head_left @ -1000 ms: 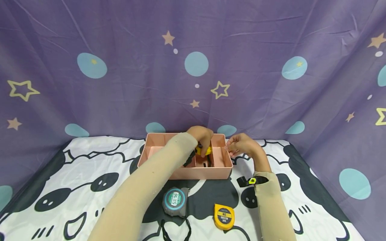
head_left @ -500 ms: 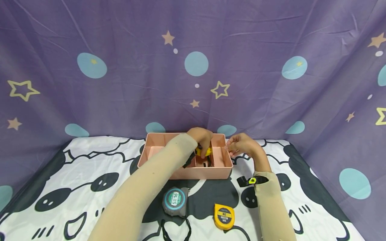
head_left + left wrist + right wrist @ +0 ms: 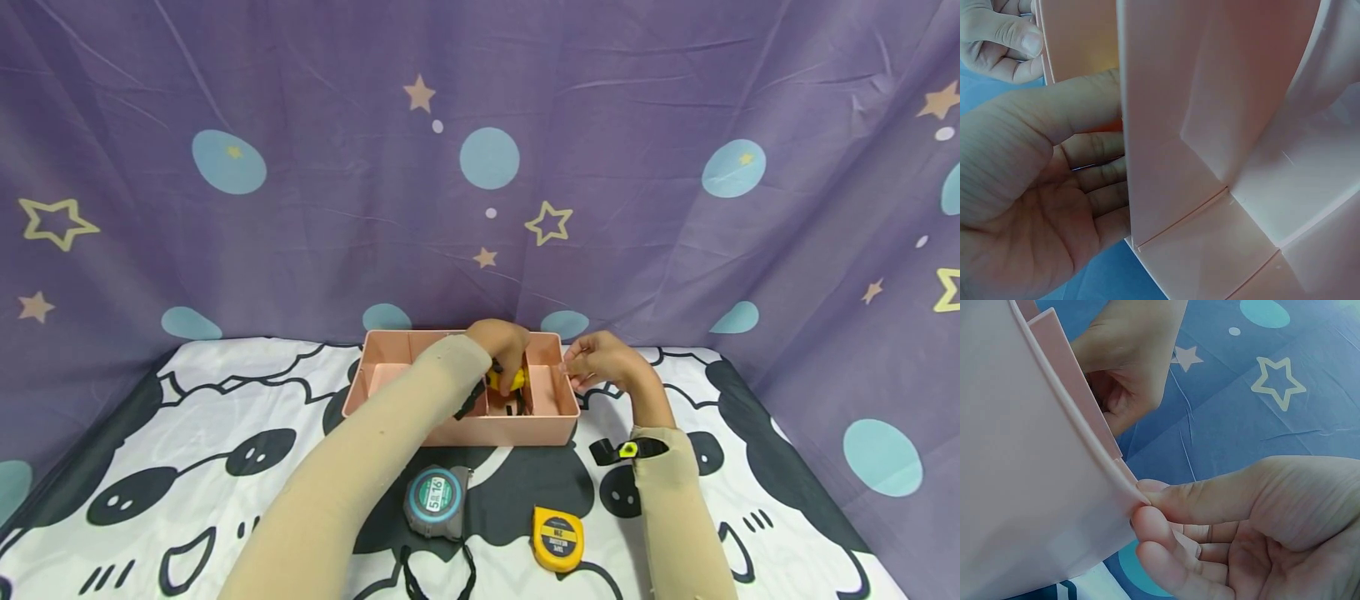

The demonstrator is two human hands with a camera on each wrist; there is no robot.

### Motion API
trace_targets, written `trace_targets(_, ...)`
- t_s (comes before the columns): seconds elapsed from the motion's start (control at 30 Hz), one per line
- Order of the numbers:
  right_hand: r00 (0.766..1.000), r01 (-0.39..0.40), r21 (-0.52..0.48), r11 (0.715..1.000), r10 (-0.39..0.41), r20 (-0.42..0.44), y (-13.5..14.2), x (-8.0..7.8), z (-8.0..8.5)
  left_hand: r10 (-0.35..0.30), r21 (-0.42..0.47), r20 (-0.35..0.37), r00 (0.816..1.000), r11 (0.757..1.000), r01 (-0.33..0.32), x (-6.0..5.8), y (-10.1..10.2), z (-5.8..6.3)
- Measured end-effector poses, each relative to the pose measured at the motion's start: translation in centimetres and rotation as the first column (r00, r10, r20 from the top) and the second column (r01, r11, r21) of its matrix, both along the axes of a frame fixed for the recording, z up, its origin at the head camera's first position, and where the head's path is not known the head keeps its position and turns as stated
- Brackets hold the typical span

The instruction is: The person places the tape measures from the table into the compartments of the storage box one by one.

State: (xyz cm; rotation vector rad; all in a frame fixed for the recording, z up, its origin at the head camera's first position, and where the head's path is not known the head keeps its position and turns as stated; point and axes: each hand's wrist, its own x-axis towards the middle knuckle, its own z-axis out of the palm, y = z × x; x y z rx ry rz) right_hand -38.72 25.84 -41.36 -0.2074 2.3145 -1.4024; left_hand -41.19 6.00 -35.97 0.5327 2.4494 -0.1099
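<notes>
Basically, cloth (image 3: 255, 404) carries everything; pink box (image 3: 498, 432) sits near its far edge, long side to the person, probably so both hands can get in; right hand (image 3: 606, 363) pinches the rim at the box's right end, thumb against forefinger, likely to stop it sliding; left hand (image 3: 502, 339) reaches down inside, thumb and fingers round the boxed tape (image 3: 519, 379); a divider (image 3: 1160, 112) hides the fingertips, so can't tell how firm; grey tape (image 3: 435, 502), cord (image 3: 471, 568) toward the person, and yellow tape (image 3: 558, 540) lie apart on the cloth in front, out of the hands' way I'd guess; boxed tape is in the narrow slot next to the right-end compartment (image 3: 547, 397); yellow shell, black part beside it, dark strap (image 3: 520, 402) toward the front wall; rest covered by the hand.
</notes>
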Motion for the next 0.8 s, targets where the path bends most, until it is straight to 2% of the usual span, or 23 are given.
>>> trace_targets(0.8, 1.000, 0.003, 0.001, 1.000, -0.003, -0.002, 0.03, 0.01, -0.04, 0.011, 0.002, 0.017, 1.000, 1.000, -0.011, 0.05, -0.10, -0.28)
